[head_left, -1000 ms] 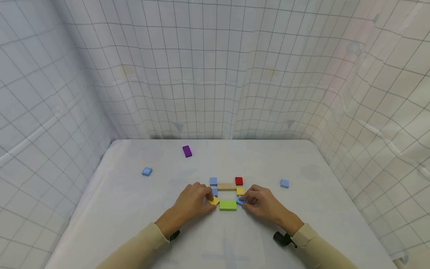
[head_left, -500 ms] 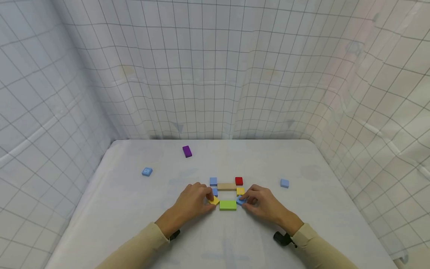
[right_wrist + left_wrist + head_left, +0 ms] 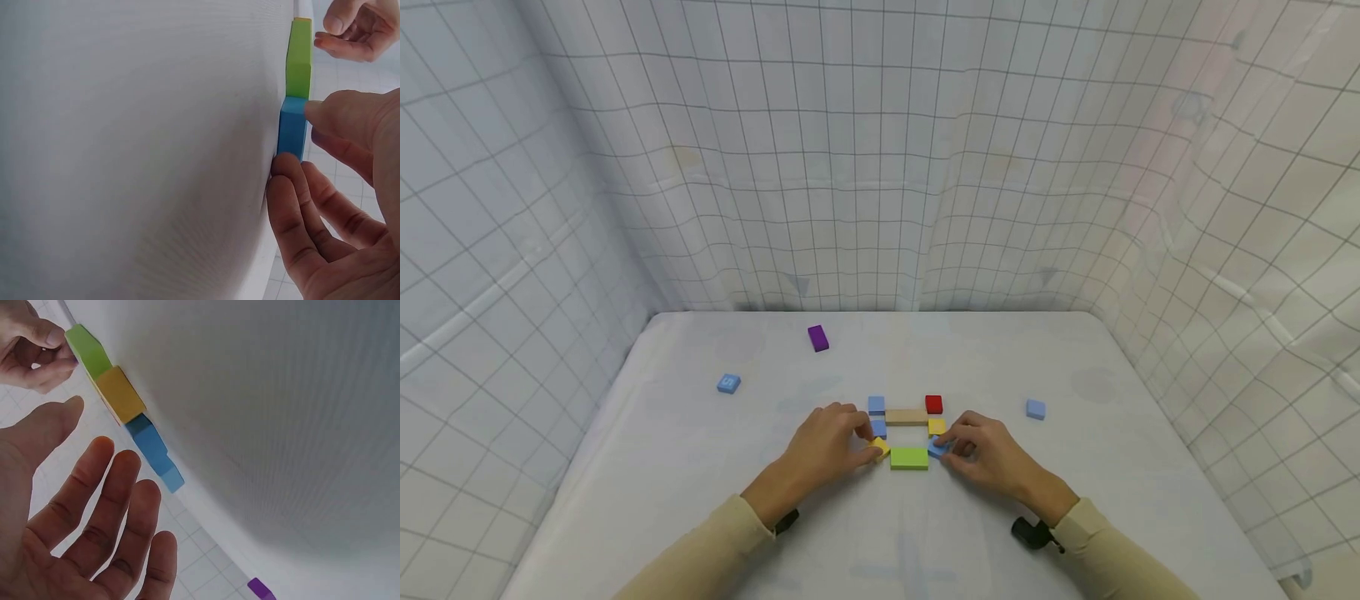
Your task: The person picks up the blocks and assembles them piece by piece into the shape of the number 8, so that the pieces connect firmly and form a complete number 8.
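Note:
My left hand (image 3: 826, 442) is beside a turned yellow block (image 3: 880, 448). In the left wrist view its thumb and fingers are spread, a little apart from that yellow block (image 3: 122, 397). My right hand (image 3: 988, 454) pinches a blue block (image 3: 935, 448), thumb and fingertips at its sides in the right wrist view. Between both hands lies a flat lime-green block (image 3: 909, 458), its right end meeting the blue block (image 3: 292, 131). A wooden plank block (image 3: 906, 417) lies behind it. Blue blocks (image 3: 876, 405) edge the left side; a red block (image 3: 933, 404) and a yellow one (image 3: 937, 427) edge the right.
A purple block (image 3: 818, 338) lies at the back of the white-covered table (image 3: 880, 533). Farther out are a blue block marked 5 (image 3: 728, 383) on the left and a plain blue block (image 3: 1036, 409) on the right. Gridded white curtains (image 3: 865, 167) surround the table.
My left hand has let go of the yellow block and drawn slightly back to the left, its thumb and fingers parting. The right hand keeps its place on the blue block.

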A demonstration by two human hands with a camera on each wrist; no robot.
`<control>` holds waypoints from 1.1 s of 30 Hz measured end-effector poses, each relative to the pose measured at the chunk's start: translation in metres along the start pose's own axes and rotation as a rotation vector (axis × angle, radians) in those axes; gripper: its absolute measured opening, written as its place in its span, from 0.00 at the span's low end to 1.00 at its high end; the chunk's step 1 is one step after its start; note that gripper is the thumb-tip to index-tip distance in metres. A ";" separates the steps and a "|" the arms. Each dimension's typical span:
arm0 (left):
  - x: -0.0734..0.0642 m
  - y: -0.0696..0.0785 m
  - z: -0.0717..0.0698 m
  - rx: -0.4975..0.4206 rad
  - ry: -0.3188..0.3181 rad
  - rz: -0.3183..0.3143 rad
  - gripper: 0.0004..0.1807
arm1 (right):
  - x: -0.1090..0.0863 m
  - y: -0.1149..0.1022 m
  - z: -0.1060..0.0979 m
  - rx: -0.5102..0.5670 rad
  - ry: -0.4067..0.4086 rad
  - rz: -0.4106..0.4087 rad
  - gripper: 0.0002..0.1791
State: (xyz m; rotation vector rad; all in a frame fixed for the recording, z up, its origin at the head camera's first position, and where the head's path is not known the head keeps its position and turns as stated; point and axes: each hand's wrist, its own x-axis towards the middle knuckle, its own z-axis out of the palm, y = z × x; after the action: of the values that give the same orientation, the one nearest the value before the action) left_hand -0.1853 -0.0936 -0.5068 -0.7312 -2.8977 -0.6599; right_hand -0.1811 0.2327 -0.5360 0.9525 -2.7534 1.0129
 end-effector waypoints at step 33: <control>0.019 -0.013 0.003 -0.183 -0.021 -0.082 0.02 | 0.006 0.003 -0.002 -0.061 -0.009 0.069 0.20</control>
State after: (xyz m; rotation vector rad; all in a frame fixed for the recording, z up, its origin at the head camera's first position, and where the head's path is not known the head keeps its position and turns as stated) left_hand -0.2076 -0.0940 -0.5112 -0.6430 -2.9280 -0.9424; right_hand -0.1877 0.2324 -0.5346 0.8618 -2.8254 0.9294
